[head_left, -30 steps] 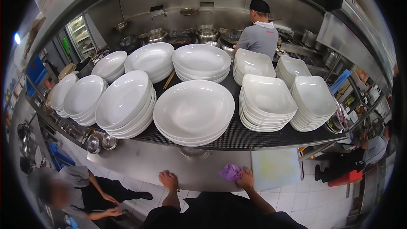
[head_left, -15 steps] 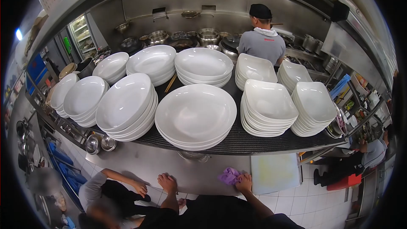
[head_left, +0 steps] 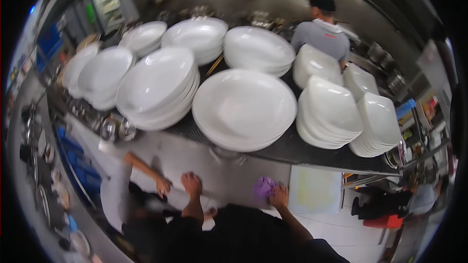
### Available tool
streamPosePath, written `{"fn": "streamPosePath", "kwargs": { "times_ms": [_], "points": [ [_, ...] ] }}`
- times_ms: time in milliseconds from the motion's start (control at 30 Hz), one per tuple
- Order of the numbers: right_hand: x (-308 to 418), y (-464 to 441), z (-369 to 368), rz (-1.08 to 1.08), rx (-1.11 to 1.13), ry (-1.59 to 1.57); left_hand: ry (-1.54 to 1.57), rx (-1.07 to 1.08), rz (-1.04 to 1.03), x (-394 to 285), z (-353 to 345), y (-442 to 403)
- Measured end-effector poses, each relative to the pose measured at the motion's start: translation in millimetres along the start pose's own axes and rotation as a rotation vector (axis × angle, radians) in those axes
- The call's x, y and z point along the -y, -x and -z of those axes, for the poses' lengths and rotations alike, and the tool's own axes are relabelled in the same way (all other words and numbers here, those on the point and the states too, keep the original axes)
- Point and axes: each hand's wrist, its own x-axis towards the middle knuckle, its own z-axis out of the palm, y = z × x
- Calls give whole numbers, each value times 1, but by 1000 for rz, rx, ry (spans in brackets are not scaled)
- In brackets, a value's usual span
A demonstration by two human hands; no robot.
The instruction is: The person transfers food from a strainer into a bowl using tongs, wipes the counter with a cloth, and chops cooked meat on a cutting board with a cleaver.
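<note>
Purple cloth (head_left: 264,186): bunched on the steel counter (head_left: 229,178), between the person's two hands, just left of the right one and touching it. Contents follow, left to right.

Far left of the hands: blue crates (head_left: 75,165), low down. Nearer, and forward of the left hand, two metal bowls (head_left: 118,130) sit side by side. Just left of the left hand: a co-worker's hand (head_left: 163,186), arm stretched toward the counter; the two hands do not touch.

Left hand (head_left: 191,183): resting at the counter's near edge, fingers bent, nothing seen in it; blur, cannot tell how far it is closed. Forward of both hands and above: a shelf (head_left: 278,153) with stacked white dishes, rounded to the left, including a large front stack (head_left: 243,109), and squarish to the right (head_left: 329,112). Chopsticks (head_left: 215,65) lie among the rounded stacks.

Right hand (head_left: 279,197): fingers curled against the cloth; cannot tell whether it grips. Just right of it: a stained white cutting board (head_left: 316,189). Well right: a red container (head_left: 385,221), low down.
</note>
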Motion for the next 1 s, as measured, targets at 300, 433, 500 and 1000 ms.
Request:
{"fn": "streamPosePath", "kwargs": {
  "times_ms": [300, 433, 500, 1000],
  "points": [
    [-40, -3, 21, 348, 259, 53, -65, -72, 234, -20, -9, 3],
    [-27, 4, 47, 380, 219, -69, 235, -4, 473, -57, -21, 22],
    [-14, 31, 74, 419, 86, -245, 640, -169, 301, -112, 23, 53],
    [-327, 130, -106, -1579, 49, -1423, 1042, 770, 561, -140, 194, 535]
  ]
}}
